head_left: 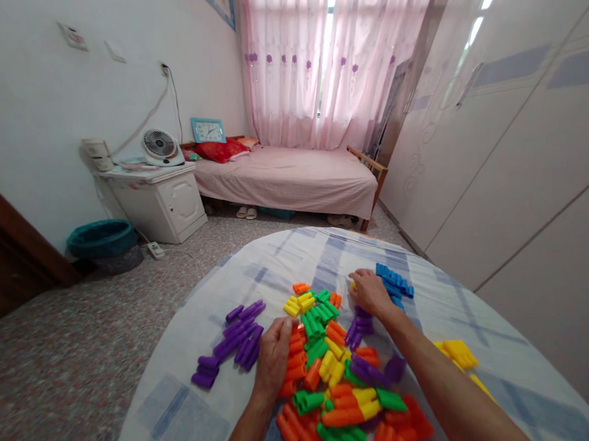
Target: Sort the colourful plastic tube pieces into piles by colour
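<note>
Low in the middle of the frame, a heap of plastic tube blocks in orange, green, yellow and purple lies on a round table's checked cloth. The left hand rests palm down on a row of orange pieces at the heap's left edge, fingers curled over them. Whether it clasps one or only presses on them I cannot tell. The right hand reaches to the far edge of the heap, knuckles up. Its fingertips are hidden, so its hold is unclear too. Apart from the heap lie a purple group to the left, a blue group just beyond the right hand, and a yellow group at the right. Judging by these, pieces are being picked out by colour. A next lift calls for pinching one block free without dragging its neighbours along.
</note>
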The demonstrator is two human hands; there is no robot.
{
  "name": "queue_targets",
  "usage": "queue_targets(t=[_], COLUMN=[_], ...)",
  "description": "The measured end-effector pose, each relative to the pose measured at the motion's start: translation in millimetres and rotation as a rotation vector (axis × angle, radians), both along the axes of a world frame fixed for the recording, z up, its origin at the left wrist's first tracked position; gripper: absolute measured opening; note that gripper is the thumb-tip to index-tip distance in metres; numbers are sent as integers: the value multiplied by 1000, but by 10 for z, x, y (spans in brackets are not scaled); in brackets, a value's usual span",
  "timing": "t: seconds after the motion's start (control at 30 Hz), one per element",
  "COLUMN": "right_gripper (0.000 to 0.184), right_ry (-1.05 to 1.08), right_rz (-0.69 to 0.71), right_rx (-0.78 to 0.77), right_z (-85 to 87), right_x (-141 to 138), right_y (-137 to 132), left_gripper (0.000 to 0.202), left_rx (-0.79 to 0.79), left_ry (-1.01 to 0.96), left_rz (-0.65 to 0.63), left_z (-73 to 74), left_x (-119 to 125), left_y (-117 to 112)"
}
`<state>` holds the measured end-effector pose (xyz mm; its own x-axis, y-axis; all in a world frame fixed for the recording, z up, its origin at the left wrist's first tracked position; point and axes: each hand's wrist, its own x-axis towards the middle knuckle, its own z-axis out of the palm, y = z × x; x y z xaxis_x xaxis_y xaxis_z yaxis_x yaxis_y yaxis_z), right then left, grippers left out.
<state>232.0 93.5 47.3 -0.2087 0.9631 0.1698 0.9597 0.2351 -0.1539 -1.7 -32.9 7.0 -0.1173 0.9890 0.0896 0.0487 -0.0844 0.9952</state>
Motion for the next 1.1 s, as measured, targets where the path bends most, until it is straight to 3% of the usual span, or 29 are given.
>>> queue_targets(t=[0.23,0.4,0.63,0.8,0.97,1.1], right_gripper=[36,35,24,18,28,26], right_ry=[71,80,158,194,158,89], right_rz=[352,358,312,296,-7,-175], right_rx=[-35,-35,-68,-60,12,-11], right_z=[136,72,-74,-13,81,-15], right_x=[-733,-938,-875,-756,-368,-138], right_y=[-328,-468,-480,-465,-203,-33], left_gripper=[36,36,34,36,37,38], left_rx=[6,1,5,-6,-11,-14], left_ry=[14,3,4,7,34,38], left_rz=[3,1,8,12,16,16], left_z=[22,35,32,24,18,19], left_x=[3,5,7,7,-4,-5], left_y=[19,9,2,7,6,11])
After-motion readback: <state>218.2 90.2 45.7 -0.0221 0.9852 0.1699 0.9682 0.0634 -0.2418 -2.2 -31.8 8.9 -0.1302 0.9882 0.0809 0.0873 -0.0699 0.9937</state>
